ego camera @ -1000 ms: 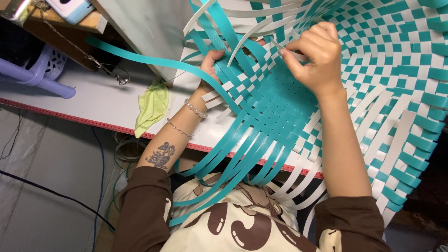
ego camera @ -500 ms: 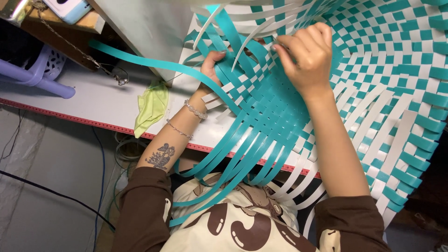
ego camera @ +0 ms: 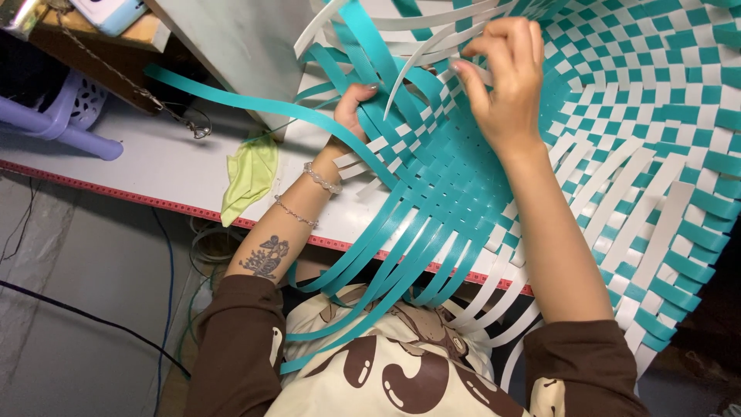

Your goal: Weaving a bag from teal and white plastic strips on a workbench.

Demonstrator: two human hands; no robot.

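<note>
White strip (ego camera: 421,66) is pinched by R hand (ego camera: 505,77) fingers; teal strips (ego camera: 386,116) are gripped by L hand (ego camera: 353,108), over woven mat (ego camera: 656,116).

White table (ego camera: 139,166) with a red strip along its front edge. On it: teal-and-white woven strap mat (ego camera: 617,116), loose ends hanging over the edge; crumpled yellow-green cloth (ego camera: 248,176) near the edge; metal chain with ring (ego camera: 185,122); grey panel (ego camera: 231,46) standing behind.

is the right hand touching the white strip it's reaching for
Touching. The head view shows the right hand pinching the loose white strip between thumb and fingertips at the strip's upper end, with no gap visible above the woven teal-and-white mat.
</note>
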